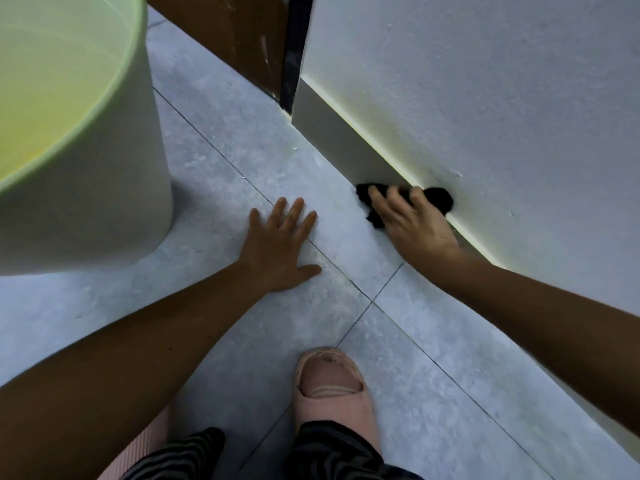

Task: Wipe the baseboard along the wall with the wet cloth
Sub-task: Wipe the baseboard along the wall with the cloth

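Note:
A white baseboard [332,133] runs along the foot of the white wall [485,98], from the door frame down to the right. My right hand [412,223] presses a black cloth [440,199] against the baseboard, fingers spread over it; the cloth sticks out on both sides of the hand. My left hand [280,247] lies flat on the grey tiled floor [221,140], fingers apart, holding nothing, a little left of the right hand.
A large pale green bucket [104,161] stands on the floor at the left, close to my left arm. A brown door [228,32] and its dark frame [294,53] end the baseboard at the top. My foot in a pink slipper [332,386] is at the bottom.

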`<state>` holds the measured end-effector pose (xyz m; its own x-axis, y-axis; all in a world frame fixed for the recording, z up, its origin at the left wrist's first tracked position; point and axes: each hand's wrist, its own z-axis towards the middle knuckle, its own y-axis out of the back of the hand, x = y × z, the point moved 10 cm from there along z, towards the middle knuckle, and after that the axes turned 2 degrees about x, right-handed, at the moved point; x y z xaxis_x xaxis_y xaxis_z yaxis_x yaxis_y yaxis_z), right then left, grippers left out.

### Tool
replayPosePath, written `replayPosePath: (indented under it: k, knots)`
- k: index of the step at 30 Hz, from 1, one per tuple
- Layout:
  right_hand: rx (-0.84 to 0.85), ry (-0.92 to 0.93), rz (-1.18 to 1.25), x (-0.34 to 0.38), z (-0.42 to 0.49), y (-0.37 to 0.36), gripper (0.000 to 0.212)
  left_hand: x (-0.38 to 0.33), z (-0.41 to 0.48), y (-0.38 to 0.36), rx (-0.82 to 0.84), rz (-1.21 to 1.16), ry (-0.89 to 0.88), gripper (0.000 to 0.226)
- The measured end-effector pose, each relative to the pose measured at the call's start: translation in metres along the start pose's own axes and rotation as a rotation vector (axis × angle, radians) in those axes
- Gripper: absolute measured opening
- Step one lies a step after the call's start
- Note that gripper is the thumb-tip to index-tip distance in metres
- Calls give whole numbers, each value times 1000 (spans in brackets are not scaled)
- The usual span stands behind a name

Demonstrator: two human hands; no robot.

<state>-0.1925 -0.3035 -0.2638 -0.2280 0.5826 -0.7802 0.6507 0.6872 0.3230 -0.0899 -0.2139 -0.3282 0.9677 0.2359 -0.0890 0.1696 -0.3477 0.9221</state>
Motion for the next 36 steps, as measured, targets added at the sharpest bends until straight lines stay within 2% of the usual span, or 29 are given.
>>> replayPosePath:
  k: [6,11,16,23,28,33,36]
  knots:
    - [15,-26,17,-3,-54,-23,56,-7,1,1,57,-18,31,96]
    - [-141,-147,69,-35,-6,18,56,-42,0,-1,12,-1,-97,88]
    - [-253,-145,33,-39,25,35,53,-67,5,-10,24,-15,-37,92]
    - [-65,-28,-2,14,-34,-30,52,-72,-1,-8,-11,20,-8,94]
    - [37,7,-14,22,-94,-66,56,-73,0,-7,1,35,-14,95]
    - [-122,-168,28,-19,-75,-32,58,-74,-2,-8,1,29,-5,95]
    - [-183,-167,40,-28,-35,-4,57,-73,-3,-9,-2,8,0,95]
